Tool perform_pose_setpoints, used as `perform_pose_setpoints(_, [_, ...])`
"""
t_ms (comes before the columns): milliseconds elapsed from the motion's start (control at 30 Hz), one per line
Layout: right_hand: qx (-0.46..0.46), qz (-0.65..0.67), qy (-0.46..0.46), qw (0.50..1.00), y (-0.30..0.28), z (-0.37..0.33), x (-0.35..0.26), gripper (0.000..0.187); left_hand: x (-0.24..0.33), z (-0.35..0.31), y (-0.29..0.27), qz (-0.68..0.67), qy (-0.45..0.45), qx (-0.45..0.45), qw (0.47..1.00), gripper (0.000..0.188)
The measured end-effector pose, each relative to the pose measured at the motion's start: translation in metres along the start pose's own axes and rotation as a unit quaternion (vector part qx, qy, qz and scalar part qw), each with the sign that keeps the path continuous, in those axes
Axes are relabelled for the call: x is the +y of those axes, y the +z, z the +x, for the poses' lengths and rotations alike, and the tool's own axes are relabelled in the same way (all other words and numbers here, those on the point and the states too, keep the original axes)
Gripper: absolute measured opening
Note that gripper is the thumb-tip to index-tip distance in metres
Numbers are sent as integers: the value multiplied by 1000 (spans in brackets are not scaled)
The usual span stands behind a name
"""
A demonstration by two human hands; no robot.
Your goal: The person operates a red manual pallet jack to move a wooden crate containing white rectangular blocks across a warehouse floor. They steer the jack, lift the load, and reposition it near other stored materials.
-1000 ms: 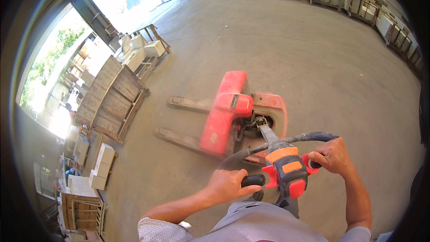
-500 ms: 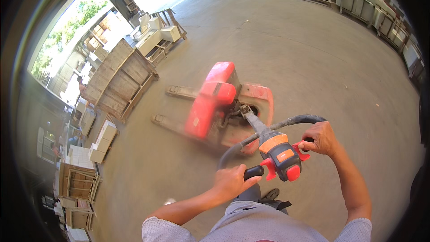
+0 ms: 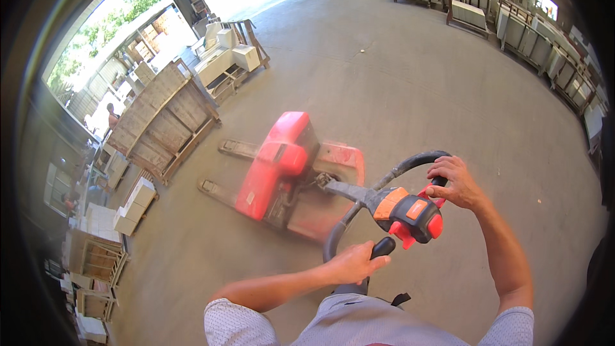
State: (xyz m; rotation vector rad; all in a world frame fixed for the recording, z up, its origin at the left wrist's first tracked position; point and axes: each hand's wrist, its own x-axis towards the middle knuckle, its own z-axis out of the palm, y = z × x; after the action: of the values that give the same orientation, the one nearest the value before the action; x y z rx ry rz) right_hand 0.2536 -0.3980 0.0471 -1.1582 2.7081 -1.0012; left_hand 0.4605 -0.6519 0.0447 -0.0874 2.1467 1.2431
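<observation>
A red electric pallet truck (image 3: 266,176) stands on the floor ahead of me, its two narrow forks pointing left. Its tiller handle (image 3: 400,208), black with orange panels and red paddles, reaches back toward my body. My left hand (image 3: 355,261) is closed round the looped bar at the black left grip (image 3: 383,247). At the other end, my right hand (image 3: 458,182) curls over the right grip, the fingers on top and the thumb side near a red paddle. Part of that right grip is hidden under my fingers.
A large wooden crate (image 3: 163,122) stands left of the forks, with a rack of pale blocks (image 3: 234,61) beyond it. More pale slabs (image 3: 136,205) line the left side. Racks of slabs (image 3: 528,38) run along the right wall. A person (image 3: 113,116) is behind the crate.
The pallet truck's body has shifted left and slightly down in view. Its tiller has swung toward a flatter angle, my right hand moving up and left, my left hand moving right. Both keep their hold.
</observation>
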Motion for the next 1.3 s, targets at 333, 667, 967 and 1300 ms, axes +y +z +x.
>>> perform_pose_setpoints(333, [-182,70,-53,979,-52,177,153,53,95,170,7,-202,-18,111,973,46])
perform_pose_setpoints(667, [-263,97,-152,948,-42,396,233,53,124,325,-88,-200,-50,242,948,53])
perform_pose_setpoints(967, [-334,51,-268,902,10,523,204,54,111,349,-162,-200,-105,364,904,54])
perform_pose_setpoints(1300, [-298,59,-335,892,78,586,116,49,69,277,-244,-241,-120,399,876,51])
